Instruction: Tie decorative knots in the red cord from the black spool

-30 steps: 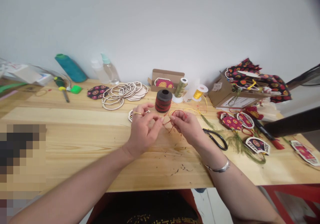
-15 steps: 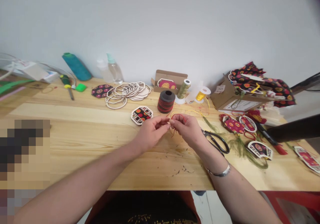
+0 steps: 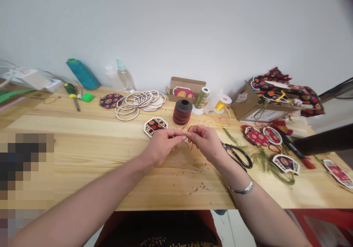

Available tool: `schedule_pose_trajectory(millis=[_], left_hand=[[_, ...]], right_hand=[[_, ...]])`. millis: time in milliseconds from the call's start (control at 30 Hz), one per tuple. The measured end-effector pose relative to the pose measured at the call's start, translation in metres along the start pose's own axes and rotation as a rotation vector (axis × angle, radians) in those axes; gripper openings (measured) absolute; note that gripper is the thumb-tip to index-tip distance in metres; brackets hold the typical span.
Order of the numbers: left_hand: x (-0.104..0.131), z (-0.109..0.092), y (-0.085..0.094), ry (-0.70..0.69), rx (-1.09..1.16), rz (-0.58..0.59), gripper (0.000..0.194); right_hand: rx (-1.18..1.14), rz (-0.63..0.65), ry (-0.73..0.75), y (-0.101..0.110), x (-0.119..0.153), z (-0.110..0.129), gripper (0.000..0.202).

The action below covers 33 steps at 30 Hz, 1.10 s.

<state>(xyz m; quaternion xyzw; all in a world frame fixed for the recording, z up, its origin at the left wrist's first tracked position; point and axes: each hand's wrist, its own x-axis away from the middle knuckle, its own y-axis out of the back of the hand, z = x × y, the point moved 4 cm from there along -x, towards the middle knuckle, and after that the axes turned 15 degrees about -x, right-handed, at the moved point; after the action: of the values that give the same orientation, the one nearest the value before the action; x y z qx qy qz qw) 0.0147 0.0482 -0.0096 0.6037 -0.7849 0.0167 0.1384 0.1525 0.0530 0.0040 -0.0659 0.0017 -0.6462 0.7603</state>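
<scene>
Two hands, one bit of red cord (image 3: 192,146): that's the action, just in front of one dark spool wound with red cord (image 3: 182,115). Right hand (image 3: 206,141) has thumb and forefinger pinched tight on it, one loop curving over the fingers. Left hand (image 3: 162,144) is pinched closed too, tips touching the right's, on the cord as well by the look of it, though the exact grip is hidden. One octagonal fabric medallion (image 3: 156,125) lies just beyond the left hand, one pair of black-handled scissors (image 3: 239,156) beside the right wrist. Behind: one olive thread spool (image 3: 202,98), one yellow spool (image 3: 221,104), two bottles (image 3: 125,81), plus overlapping wooden frames (image 3: 140,100) I can't count.
</scene>
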Motion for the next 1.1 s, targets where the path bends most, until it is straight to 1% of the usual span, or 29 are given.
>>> schedule_pose_trajectory(millis=[100, 233, 600, 733, 967, 1100], left_hand=[[-0.0006, 0.0004, -0.0011, 0.067, 0.095, 0.035, 0.021], [-0.0005, -0.0003, -0.0009, 0.117, 0.116, 0.050, 0.021], [-0.0017, 0.0007, 0.0009, 0.109, 0.067, 0.038, 0.018], [-0.0011, 0.0009, -0.0002, 0.128, 0.091, 0.064, 0.018], [0.0000, -0.0001, -0.0026, 0.156, 0.197, 0.119, 0.023], [0.0002, -0.0001, -0.0023, 0.154, 0.205, 0.109, 0.024]], right_hand=[[-0.002, 0.008, -0.003, -0.0003, 0.0003, 0.0002, 0.026], [0.007, 0.026, 0.000, -0.0009, 0.0006, 0.0009, 0.028], [0.046, -0.004, 0.028, -0.0015, 0.0009, 0.0005, 0.027], [0.061, 0.013, 0.033, -0.0020, 0.0012, 0.0018, 0.025], [-0.057, 0.038, -0.019, -0.0010, 0.0012, 0.0006, 0.025], [-0.102, 0.043, -0.058, -0.0014, 0.0023, 0.0008, 0.028]])
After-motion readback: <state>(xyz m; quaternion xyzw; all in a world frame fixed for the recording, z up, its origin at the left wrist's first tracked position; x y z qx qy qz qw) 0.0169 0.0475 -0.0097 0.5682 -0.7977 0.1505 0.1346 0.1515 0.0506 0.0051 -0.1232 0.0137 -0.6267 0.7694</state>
